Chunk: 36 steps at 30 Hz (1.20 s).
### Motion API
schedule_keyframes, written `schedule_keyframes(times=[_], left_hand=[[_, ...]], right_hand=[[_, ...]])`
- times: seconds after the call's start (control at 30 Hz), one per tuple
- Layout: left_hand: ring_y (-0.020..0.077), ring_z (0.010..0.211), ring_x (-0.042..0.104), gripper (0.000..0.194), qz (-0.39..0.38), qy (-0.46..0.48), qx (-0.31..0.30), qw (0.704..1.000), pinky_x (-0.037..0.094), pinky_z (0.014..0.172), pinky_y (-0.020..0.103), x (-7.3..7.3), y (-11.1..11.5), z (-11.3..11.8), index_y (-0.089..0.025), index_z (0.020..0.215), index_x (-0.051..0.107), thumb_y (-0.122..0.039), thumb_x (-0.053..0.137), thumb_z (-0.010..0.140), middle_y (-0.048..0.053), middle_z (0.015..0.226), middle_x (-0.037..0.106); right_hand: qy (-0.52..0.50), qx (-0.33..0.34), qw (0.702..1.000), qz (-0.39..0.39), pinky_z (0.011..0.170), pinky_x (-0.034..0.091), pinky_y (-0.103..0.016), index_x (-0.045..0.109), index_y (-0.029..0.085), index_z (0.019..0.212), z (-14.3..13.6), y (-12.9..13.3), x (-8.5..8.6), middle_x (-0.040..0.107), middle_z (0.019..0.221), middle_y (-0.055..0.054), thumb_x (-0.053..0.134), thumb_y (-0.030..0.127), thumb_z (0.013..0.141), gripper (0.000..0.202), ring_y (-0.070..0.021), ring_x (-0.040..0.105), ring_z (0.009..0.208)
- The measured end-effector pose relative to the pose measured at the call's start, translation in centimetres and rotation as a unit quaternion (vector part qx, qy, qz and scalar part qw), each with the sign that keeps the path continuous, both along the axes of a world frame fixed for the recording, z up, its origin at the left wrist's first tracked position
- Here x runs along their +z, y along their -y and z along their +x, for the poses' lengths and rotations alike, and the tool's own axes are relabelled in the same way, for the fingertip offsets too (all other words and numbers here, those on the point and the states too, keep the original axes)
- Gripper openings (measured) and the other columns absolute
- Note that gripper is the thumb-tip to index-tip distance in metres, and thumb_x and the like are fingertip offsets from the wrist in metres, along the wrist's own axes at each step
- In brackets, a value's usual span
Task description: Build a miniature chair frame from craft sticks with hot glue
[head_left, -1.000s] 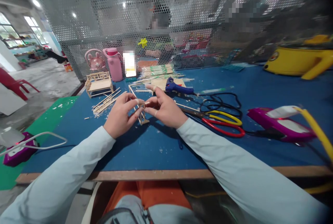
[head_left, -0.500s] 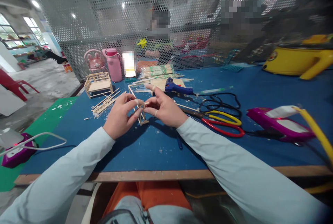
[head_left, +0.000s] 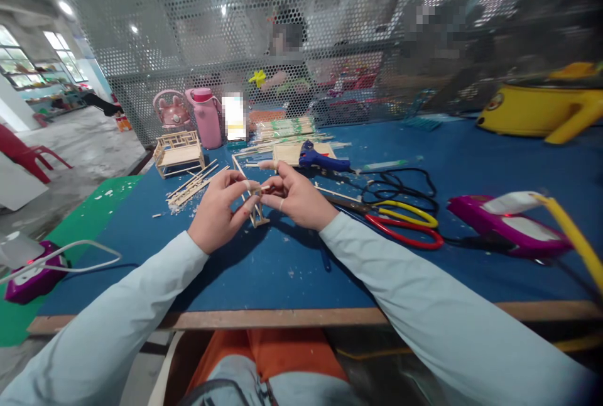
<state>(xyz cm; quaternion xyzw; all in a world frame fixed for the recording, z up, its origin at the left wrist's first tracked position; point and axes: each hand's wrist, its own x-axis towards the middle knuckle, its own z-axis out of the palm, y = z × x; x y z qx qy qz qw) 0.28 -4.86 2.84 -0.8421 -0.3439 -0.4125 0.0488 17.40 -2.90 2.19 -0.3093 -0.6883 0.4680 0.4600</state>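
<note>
Between my hands a small frame of thin wooden sticks (head_left: 257, 216) stands tilted over the blue tabletop. My left hand (head_left: 221, 205) pinches it between thumb and fingers from the left. From the right, my right hand (head_left: 296, 197) pinches a short pale stick (head_left: 264, 188) against the frame, its index finger stretched forward. The fingertips nearly meet and hide part of the joint. Loose wooden sticks (head_left: 193, 189) lie left of the hands, near a miniature wooden bench (head_left: 179, 153). Scissors (head_left: 400, 220) with yellow and red handles lie right of my right hand.
A blue glue gun (head_left: 323, 158) rests beyond my right hand, with a black cable. Farther back are a pink bottle (head_left: 206, 118), a lit phone (head_left: 234, 117) and bundled sticks (head_left: 287, 126). Purple power strips (head_left: 509, 227) and a yellow pot (head_left: 532, 110) stand right. A mesh screen closes the back.
My right index finger has lowered slightly toward the frame. Both hands otherwise keep their grip in nearly the same place. Behind the mesh, a person's arm has moved up toward the yellow flower shape.
</note>
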Motion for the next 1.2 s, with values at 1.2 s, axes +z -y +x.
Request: schedule_keyframes(times=[1.2], left_hand=[[0.0182,0.092,0.05,0.019,-0.001,-0.006,0.004,1.0,0.044,0.082,0.035,-0.31,-0.09,-0.15,-0.017,0.095,0.06,-0.025,0.048,0.082,0.008,0.096,0.053]], right_hand=[[0.111,0.056,0.992,0.007,0.074,0.044,-0.03,0.058,0.016,0.077,0.51,-0.08,0.23,0.062,0.072,0.001,0.056,0.017,0.068,0.009,-0.0122,0.057,0.071]])
